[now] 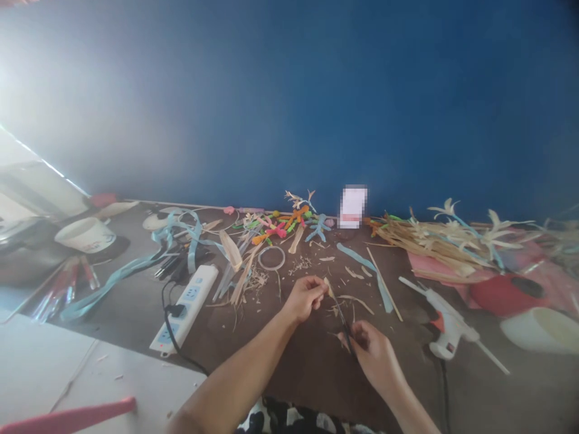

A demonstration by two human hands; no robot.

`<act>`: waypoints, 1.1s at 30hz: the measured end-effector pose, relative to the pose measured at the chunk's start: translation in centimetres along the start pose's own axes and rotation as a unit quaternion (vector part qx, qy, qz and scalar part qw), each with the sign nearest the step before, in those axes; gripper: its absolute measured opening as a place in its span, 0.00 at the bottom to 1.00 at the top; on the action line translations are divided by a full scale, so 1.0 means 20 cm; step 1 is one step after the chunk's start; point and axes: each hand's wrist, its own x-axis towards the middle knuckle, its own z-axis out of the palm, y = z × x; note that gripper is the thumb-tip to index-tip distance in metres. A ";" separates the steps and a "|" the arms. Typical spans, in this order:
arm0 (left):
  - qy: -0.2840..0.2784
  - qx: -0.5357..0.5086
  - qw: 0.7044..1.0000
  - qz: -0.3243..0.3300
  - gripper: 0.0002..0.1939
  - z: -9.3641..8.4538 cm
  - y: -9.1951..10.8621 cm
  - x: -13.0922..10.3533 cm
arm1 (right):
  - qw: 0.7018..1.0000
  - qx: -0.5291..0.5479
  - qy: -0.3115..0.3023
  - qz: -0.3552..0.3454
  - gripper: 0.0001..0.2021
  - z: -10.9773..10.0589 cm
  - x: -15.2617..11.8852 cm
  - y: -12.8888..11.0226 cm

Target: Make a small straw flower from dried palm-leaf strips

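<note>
Over the middle of the dark table, my left hand (pixel 306 298) pinches a small pale strip of dried husk (pixel 329 289) between thumb and fingers. My right hand (pixel 371 351) is closed around dark-handled scissors (pixel 345 330), whose blades point up and forward at the strip. Whether the blades touch it is too small to tell. Thin husk scraps lie around the two hands. Just beyond them are a clear ring (pixel 271 258), a light-blue ribbon piece (pixel 385 294) and a thin straw-coloured stick (pixel 384 283).
A white glue gun (pixel 455 322) lies to the right, near a white cup (pixel 540 330) and a pile of dried husks (pixel 407 241). On the left are a power strip (pixel 187 310) with a black cord, blue ribbon (pixel 117 283) and another cup (pixel 85 235). Coloured twisted pieces (pixel 275 229) line the blue wall.
</note>
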 end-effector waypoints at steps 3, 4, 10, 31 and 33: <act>-0.004 -0.015 1.000 -0.008 0.13 0.00 0.01 -0.01 | 0.998 0.051 -0.014 0.022 0.14 0.01 -0.01 -0.01; -0.005 -0.018 1.000 -0.011 0.13 0.01 0.01 -0.01 | 0.998 0.059 -0.019 0.025 0.14 0.01 -0.01 0.00; -0.017 0.014 1.000 -0.013 0.14 0.02 0.03 -0.03 | 0.996 0.073 -0.038 0.017 0.14 -0.01 -0.01 -0.01; 0.037 -0.095 0.995 -0.023 0.13 0.00 0.06 -0.02 | 0.918 -0.387 -0.078 -0.040 0.04 -0.14 -0.03 -0.06; 0.039 -0.086 0.995 -0.024 0.14 0.01 0.06 -0.03 | 0.921 -0.367 -0.124 -0.041 0.07 -0.16 -0.01 -0.08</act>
